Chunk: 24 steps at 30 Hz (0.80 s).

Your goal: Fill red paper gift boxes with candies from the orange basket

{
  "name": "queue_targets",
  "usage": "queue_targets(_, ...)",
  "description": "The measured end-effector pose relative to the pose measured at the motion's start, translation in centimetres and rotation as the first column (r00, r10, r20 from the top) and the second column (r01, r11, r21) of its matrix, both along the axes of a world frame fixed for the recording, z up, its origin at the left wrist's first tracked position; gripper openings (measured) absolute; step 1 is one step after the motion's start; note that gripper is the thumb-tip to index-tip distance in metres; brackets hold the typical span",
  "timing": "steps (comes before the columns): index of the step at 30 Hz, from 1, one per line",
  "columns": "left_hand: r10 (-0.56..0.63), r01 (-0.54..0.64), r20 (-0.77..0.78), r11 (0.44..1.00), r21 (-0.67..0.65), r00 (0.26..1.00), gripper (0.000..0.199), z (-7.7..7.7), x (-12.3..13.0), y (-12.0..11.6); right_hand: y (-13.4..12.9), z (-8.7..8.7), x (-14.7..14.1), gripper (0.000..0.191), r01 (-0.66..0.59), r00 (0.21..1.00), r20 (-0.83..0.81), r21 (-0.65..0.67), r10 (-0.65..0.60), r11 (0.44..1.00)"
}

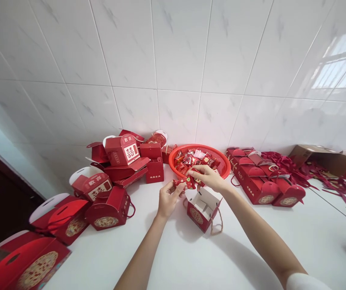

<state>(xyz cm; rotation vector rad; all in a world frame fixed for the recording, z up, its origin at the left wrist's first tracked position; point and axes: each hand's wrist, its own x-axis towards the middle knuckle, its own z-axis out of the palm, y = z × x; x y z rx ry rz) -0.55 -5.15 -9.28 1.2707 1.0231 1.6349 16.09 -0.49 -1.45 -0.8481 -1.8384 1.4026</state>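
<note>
My left hand (169,197) is closed on a small red candy packet (185,184) with light print and a green spot. Just to its right, my right hand (207,176) has its fingers pinched at the upper edge of the red packets; how many pieces lie between the hands I cannot make out. Below them stands an open red gift box (198,217) with a white inside and a twine handle. Right behind my hands, a red plastic basket (225,155) holds many wrapped candies.
On the left, several red gift boxes (121,151) are piled and lined up along the white table (100,257). More closed red boxes (255,185) stand in rows at the right. Beyond them are dark red ribbons (305,169) and a cardboard box (320,157). A tiled wall (179,52) rises behind.
</note>
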Motion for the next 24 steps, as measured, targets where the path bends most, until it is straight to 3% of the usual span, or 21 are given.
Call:
queue_targets(5,-0.027,0.028,0.033,0.999,-0.017,0.999,0.051,0.4,0.3,-0.4,-1.1,0.5,0.9,0.043,-0.018,1.000,-0.003,0.005,0.018,1.000)
queue_targets(10,-0.099,0.099,0.054,0.995,-0.004,0.994,0.049,0.6,0.4,-0.6,-2.3,-0.5,1.3,0.041,-0.052,0.999,0.008,-0.009,0.052,0.999)
queue_targets(15,-0.176,0.176,0.043,0.984,0.000,0.983,0.046,0.8,0.6,-0.8,-3.1,-1.1,1.6,0.041,-0.010,1.000,-0.028,-0.027,0.009,1.000)
queue_targets(24,-0.224,0.224,0.022,0.974,-0.014,0.974,0.042,0.9,0.7,-1.1,-3.8,-0.5,2.2,0.039,0.045,0.999,-0.025,-0.037,-0.046,0.998)
